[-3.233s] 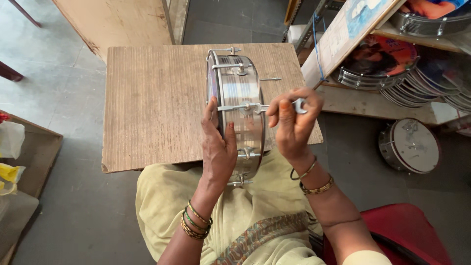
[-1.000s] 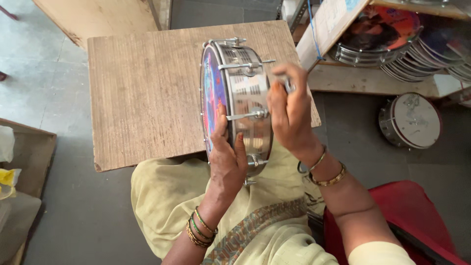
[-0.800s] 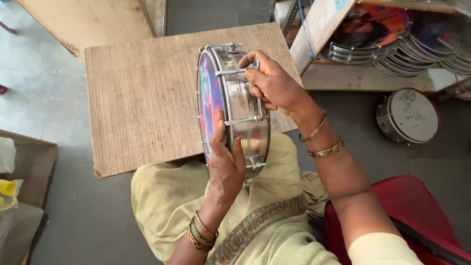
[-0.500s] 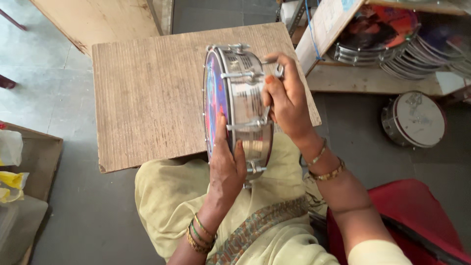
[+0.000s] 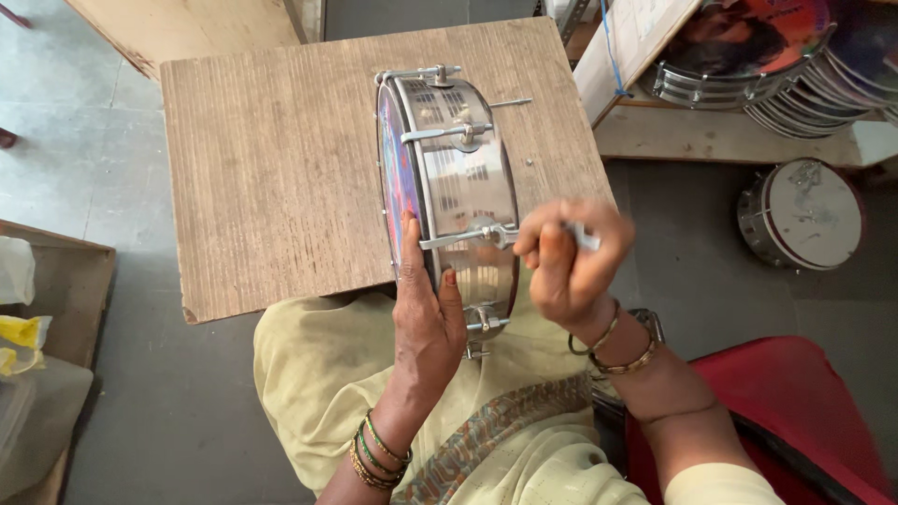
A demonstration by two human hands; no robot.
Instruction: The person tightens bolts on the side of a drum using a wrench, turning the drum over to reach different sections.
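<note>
A left hand (image 5: 426, 313) clasps the near rim of a small metal drum (image 5: 449, 192) standing on edge on a wooden board (image 5: 271, 159). The right hand (image 5: 561, 262), closed on a small tool (image 5: 585, 238), sits beside a tension rod (image 5: 468, 236). Finished drums (image 5: 748, 65) fill the shelf.

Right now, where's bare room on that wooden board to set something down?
The board is bare across its whole left half, from its left edge to the drum standing on its rim. A narrow strip right of the drum holds a few loose small parts. The near edge is crowded: left hand on the drum, right hand gripping a small tool.
</note>
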